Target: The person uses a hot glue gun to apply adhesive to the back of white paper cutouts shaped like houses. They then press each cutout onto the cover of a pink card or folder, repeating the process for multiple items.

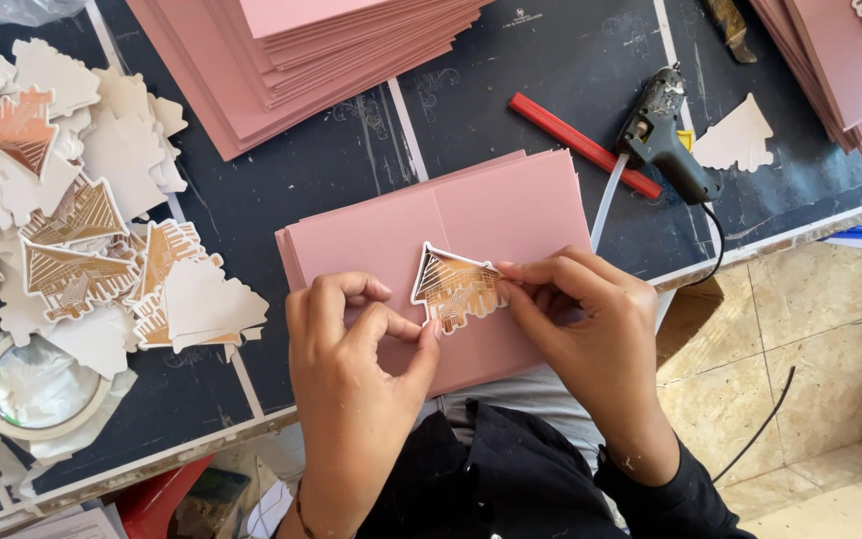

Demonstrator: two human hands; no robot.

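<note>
- Fingertips of both hands meet on the house-shaped cutout (454, 287), a white-edged piece with copper-brown line work, which lies flat on the pink card (511, 225) directly under my hands.
- My left hand (351, 374) is curled, thumb and forefinger closing on the cutout's lower left edge; the other fingers are folded in and hold nothing.
- My right hand (591, 334) is bent over the card, thumb and forefinger pinching the cutout's right tip, the rest of the fingers resting on the card.
- Judging by this, I am at the placing step: the cutout sits on the card's front and I am squaring it up. The next move seems to call for even pressure from both hands without letting the piece slide or tilt.
- Just beyond my right hand lies a dark glue gun (662, 140) with its clear stick, and beside it a red pencil (581, 145).
- Off to my left a heap of more cutouts (82, 240) is spread out, many face down and white, with a tape roll (37, 389) nearer me.
- Farthest from my hands, a stack of pink cards (341, 55) sits straight ahead, and another pink stack (840, 65) to the far right.
</note>
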